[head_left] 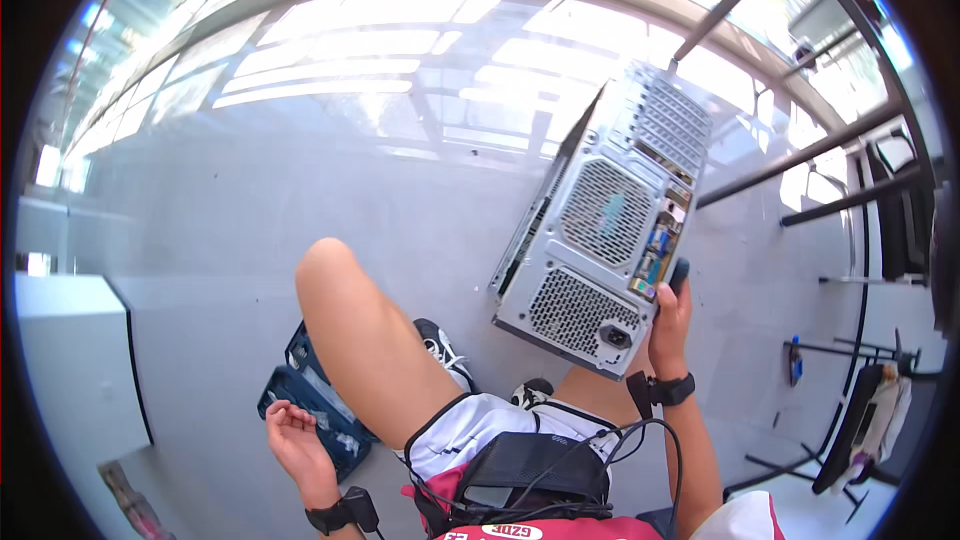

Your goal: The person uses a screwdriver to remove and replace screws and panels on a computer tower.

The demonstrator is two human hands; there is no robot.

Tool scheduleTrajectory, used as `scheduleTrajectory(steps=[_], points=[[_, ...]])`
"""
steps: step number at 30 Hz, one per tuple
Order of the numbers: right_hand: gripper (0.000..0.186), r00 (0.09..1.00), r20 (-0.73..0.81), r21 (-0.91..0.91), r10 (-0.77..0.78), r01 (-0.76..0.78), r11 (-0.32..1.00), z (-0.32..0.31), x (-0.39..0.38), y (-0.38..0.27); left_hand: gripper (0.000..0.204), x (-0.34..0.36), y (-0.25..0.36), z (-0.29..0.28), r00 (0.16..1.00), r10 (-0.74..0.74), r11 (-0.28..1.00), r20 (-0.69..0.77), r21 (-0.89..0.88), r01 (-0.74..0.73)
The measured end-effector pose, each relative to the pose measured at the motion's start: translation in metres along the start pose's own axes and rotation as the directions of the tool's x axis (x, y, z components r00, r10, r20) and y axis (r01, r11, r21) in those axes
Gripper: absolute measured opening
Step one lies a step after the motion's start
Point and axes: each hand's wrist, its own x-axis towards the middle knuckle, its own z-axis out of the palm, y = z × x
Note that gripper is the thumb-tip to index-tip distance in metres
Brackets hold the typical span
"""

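Observation:
A silver desktop computer case [600,230] stands tilted in front of me to the right, its rear panel facing up toward me. That panel shows a fan grille, a power socket, a strip of ports and slot covers. My right hand [672,330] grips its lower right edge; a dark rounded thing [681,274] juts up by the fingers, its kind unclear. Low on the left, my left hand [298,440] is palm up with loosely curled fingers and no visible object in it. It hovers at the edge of an open dark blue toolbox [347,450] holding small items, partly hidden by my leg.
A white cabinet [75,360] stands at the left. Dark metal frame bars [810,165] rise at the right, near chairs [865,430] and a small blue item [795,362] on the grey floor [300,180]. Cables [655,425] run over my lap to a black pouch [535,470].

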Motion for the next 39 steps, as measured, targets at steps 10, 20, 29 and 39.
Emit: scheduleTrajectory(steps=[10,20,29,39], points=[[0.028,0.948,-0.151,0.19,0.28,-0.25,0.949,-0.042,-0.058,-0.042,0.049,-0.045,-0.03,0.271,0.299,-0.363,0.681,0.883,0.47,-0.561],[0.027,-0.026,-0.948,0.311,0.318,-0.299,0.902,-0.144,-0.365,0.054,0.037,-0.05,-0.063,0.294,0.042,-0.561,0.637,0.827,0.463,-0.617],[0.028,-0.674,-0.336,0.834,0.657,0.11,0.54,0.122,-0.64,0.277,0.036,-0.019,-0.068,0.312,-0.068,-0.569,0.676,0.82,0.419,-0.606],[0.046,-0.53,0.142,0.214,0.836,0.841,0.497,0.206,-0.674,0.328,0.044,-0.04,-0.065,0.309,-0.062,-0.576,0.628,0.815,0.393,-0.672]])
